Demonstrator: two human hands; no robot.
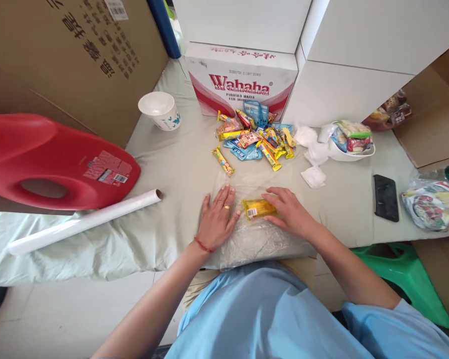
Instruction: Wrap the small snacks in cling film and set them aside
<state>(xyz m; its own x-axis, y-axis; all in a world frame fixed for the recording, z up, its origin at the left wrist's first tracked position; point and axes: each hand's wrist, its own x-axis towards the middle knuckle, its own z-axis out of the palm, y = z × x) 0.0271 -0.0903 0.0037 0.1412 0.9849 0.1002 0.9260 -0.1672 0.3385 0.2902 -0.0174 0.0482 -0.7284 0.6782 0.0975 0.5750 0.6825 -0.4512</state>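
Note:
A sheet of clear plastic wrap (273,239) lies crinkled at the table's front edge. On it sits a small bundle of yellow snack packets (260,208) with a white barcode label facing up. My left hand (219,217), wearing a ring and a red string bracelet, rests flat on the wrap just left of the bundle, fingers stretched out. My right hand (288,209) grips the right end of the bundle, thumb on the near side and fingers on the far side. Behind them is a pile of wrapped snacks (250,137), with one yellow snack bar (223,161) apart from it.
A roll of plastic wrap (86,222) and a red jug (67,139) lie left. A paper cup (160,110) stands before a large carton (78,50). A Wahaha box (243,80) is behind. White packets (313,176), a snack bowl (353,155) and a black phone (385,198) are right.

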